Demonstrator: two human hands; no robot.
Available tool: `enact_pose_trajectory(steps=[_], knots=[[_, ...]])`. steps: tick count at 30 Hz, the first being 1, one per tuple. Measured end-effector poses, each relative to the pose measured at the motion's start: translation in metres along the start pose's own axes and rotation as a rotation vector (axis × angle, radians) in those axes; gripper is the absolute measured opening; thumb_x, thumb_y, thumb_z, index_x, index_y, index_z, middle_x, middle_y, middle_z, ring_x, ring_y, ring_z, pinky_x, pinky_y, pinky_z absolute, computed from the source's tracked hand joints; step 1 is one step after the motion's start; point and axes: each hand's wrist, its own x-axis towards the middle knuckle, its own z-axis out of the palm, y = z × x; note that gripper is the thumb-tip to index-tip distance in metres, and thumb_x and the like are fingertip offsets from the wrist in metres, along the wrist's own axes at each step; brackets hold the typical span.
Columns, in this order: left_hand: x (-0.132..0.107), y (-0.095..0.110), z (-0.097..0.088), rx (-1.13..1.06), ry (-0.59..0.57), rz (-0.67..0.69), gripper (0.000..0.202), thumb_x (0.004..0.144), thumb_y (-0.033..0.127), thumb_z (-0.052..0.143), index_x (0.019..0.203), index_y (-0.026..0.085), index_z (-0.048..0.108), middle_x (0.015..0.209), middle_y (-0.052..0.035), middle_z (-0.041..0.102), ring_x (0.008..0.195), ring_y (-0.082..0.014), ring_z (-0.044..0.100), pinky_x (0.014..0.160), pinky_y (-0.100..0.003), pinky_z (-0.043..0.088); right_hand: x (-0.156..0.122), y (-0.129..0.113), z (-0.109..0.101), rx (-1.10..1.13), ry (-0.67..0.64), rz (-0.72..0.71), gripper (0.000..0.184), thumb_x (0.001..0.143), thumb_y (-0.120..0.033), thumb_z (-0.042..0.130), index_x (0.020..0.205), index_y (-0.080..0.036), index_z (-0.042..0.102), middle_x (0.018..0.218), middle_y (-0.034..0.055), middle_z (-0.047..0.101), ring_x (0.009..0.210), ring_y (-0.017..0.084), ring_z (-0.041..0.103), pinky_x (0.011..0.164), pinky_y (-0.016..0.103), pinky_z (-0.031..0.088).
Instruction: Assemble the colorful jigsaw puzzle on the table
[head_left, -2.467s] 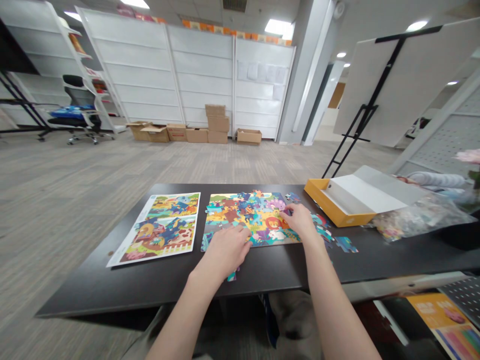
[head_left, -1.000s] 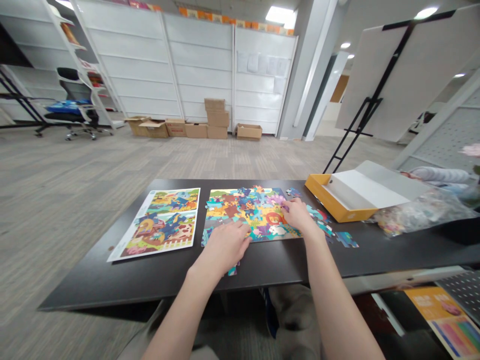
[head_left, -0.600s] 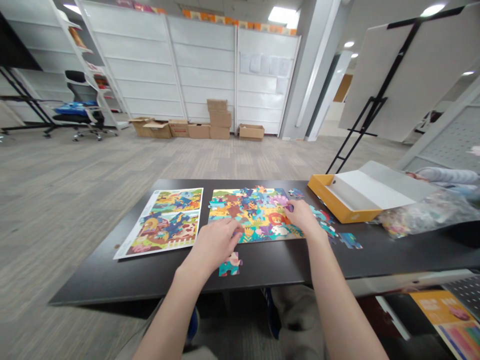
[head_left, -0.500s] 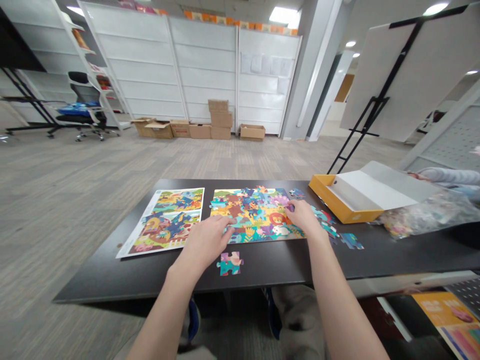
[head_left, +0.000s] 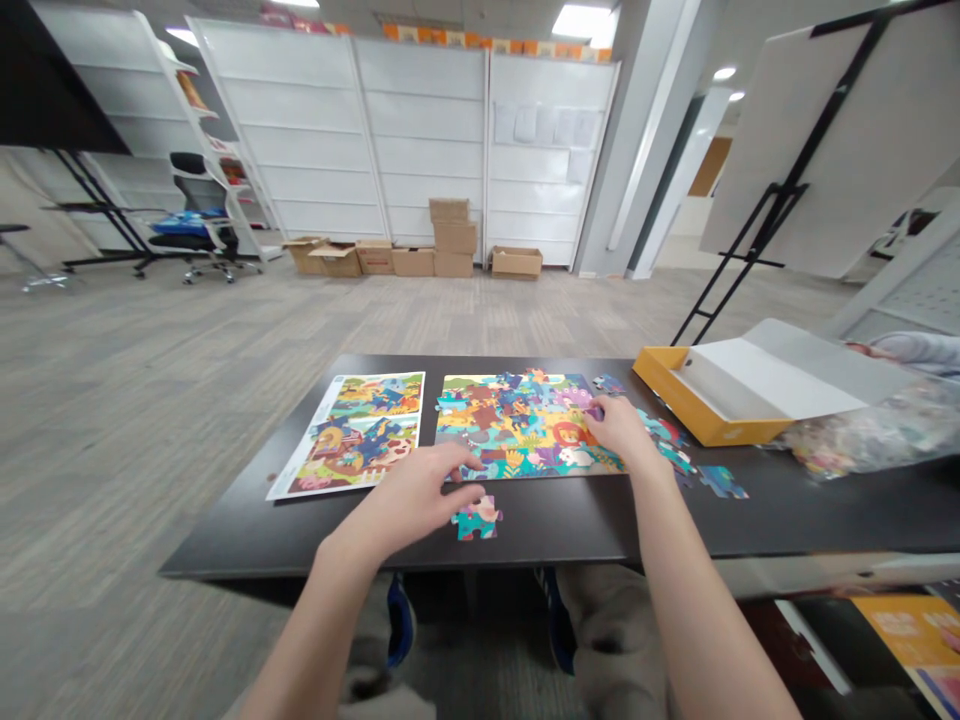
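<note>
A colourful animal jigsaw puzzle (head_left: 517, 425) lies on the dark table in front of me. My left hand (head_left: 431, 487) hovers by its lower left corner, thumb and fingers apart and holding nothing. Just beyond that thumb, a loose teal and pink puzzle piece (head_left: 478, 520) rests on the table. At the puzzle's right side, my right hand (head_left: 621, 430) has its fingertips pinched on a small purple puzzle piece (head_left: 595, 412), partly hidden by the fingers. To the left lies a printed picture sheet (head_left: 352, 435) with two animal scenes.
More loose puzzle pieces (head_left: 667, 440) lie right of my right hand, with another cluster (head_left: 724, 482) beyond. A yellow box (head_left: 716, 432) with its lid raised stands at the right, next to a clear plastic bag (head_left: 847, 440). Cardboard boxes (head_left: 450, 250) line the far shelves.
My left hand has drawn back from the puzzle's lower left part toward the loose piece, and its fingers have spread. My right hand stays at the puzzle's right side. The view has shifted slightly.
</note>
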Motion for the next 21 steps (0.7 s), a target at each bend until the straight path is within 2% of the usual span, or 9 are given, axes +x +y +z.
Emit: enact_pose_trajectory(steps=[2,5,10,13,18,21], knots=[[-0.006,0.009,0.000,-0.024,-0.101,0.003,0.024,0.088,0.041,0.067,0.106,0.026,0.071,0.100,-0.0008,0.074,0.088,-0.0198,0.068,0.076,-0.028,0.049,-0.001,0.001,0.001,0.022,0.020,0.004,0.034,0.089,-0.030,0.058,0.114,-0.011,0.072,0.107,0.0176,0.071,0.115,0.030,0.059,0.098,0.035,0.044],[-0.012,0.015,-0.002,0.048,-0.155,-0.039,0.026,0.079,0.035,0.075,0.104,0.026,0.071,0.098,-0.0014,0.074,0.088,-0.0221,0.068,0.073,-0.029,0.047,-0.002,0.003,-0.001,0.087,0.093,0.019,0.040,0.088,-0.037,0.061,0.116,-0.010,0.071,0.113,0.0193,0.068,0.114,0.030,0.059,0.099,0.036,0.044],[-0.014,0.013,0.002,0.134,-0.178,-0.070,0.035,0.077,0.029,0.074,0.111,0.027,0.070,0.107,-0.0030,0.074,0.092,-0.0239,0.069,0.074,-0.029,0.048,-0.003,0.007,-0.019,0.290,0.270,0.104,0.041,0.085,-0.042,0.061,0.110,-0.013,0.073,0.107,0.0155,0.068,0.086,0.023,0.064,0.091,0.037,0.048],[-0.014,0.009,0.006,0.154,-0.176,-0.069,0.036,0.078,0.029,0.073,0.114,0.027,0.069,0.109,-0.0039,0.074,0.094,-0.0250,0.069,0.077,-0.030,0.049,-0.005,0.005,-0.033,0.387,0.343,0.131,0.036,0.084,-0.041,0.059,0.103,-0.014,0.073,0.101,0.0131,0.071,0.079,0.022,0.064,0.087,0.037,0.049],[-0.014,0.007,0.009,0.127,-0.174,-0.041,0.041,0.076,0.027,0.071,0.117,0.026,0.067,0.111,-0.0044,0.073,0.096,-0.0254,0.069,0.079,-0.032,0.050,-0.009,-0.002,-0.045,0.474,0.368,0.132,0.034,0.081,-0.039,0.059,0.099,-0.014,0.073,0.100,0.0119,0.074,0.077,0.021,0.066,0.084,0.037,0.050],[-0.012,0.010,0.009,0.087,-0.126,0.012,0.043,0.076,0.026,0.069,0.119,0.024,0.064,0.111,-0.0050,0.072,0.097,-0.0245,0.068,0.082,-0.032,0.052,-0.011,-0.006,-0.048,0.518,0.357,0.113,0.034,0.081,-0.039,0.060,0.100,-0.014,0.073,0.100,0.0122,0.075,0.078,0.021,0.066,0.083,0.038,0.051]])
